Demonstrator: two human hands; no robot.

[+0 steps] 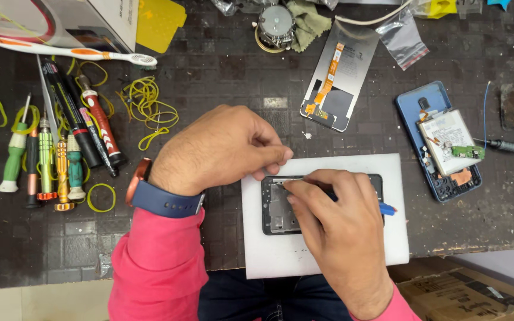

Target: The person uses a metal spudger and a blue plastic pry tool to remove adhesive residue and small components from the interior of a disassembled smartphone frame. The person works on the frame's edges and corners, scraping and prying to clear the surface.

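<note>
Phone frame (pixel 278 208), black, back side up with its metal inner plate bare, lies flat on a white pad (pixel 328 249) at the near edge of the dark work mat (pixel 221 65); the pad gives a pale, clean ground under the part. Left hand (pixel 221 148) comes over from the left, fingertips pinched down at the frame's upper left corner, seemingly to pin it in place. Right hand (pixel 334 226) lies across the frame's middle and right half, fingers closed on a thin tool with a blue handle end (pixel 388 208) poking out to the right; the tip is hidden under the fingers, so what it touches I cannot tell. A blue wrist band (pixel 165 201) and pink sleeve (pixel 159 261) sit on the left arm. Farther out: a loose screen with an orange ribbon cable (pixel 339 77) beyond the pad, a blue phone shell (pixel 441 142) with a battery and small green board on it to the right, both set well apart from the frame. To the left, a row of small screwdrivers (pixel 49 160), yellow rubber bands (pixel 147 104), and a toothbrush (pixel 72 52).
</note>
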